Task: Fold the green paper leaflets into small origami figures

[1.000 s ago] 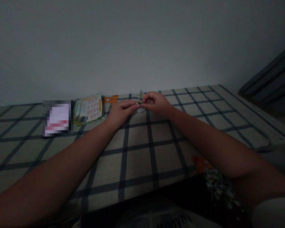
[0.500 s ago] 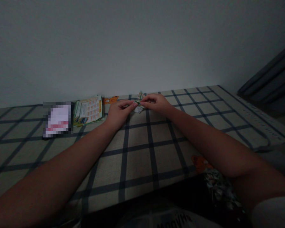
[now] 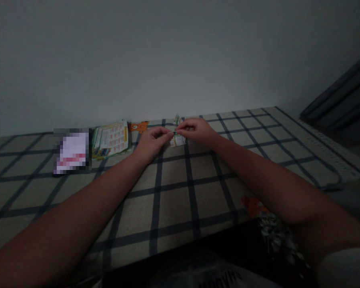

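Observation:
Between my two hands is a small piece of printed paper (image 3: 178, 140), white and green with coloured print. My left hand (image 3: 153, 142) pinches its left side between thumb and finger. From the other side my right hand (image 3: 196, 130) grips it with thumb and fingertips pressed together. Part of the paper hangs below the fingertips, and a crumpled bit sticks up behind them. My fingers hide its middle, so the exact folds cannot be made out.
A stack of printed leaflets (image 3: 111, 140) lies to the left on the checked tablecloth (image 3: 174, 204). Beside it is a blurred-out, pinkish-white item (image 3: 73, 150). Folded paper pieces (image 3: 276, 236) are bunched near my lap at the right. A wall (image 3: 168, 60) rises behind the table.
The paper's lower part has turned flatter and shows more of its printed face below my fingers. Both hands stay in nearly the same place.

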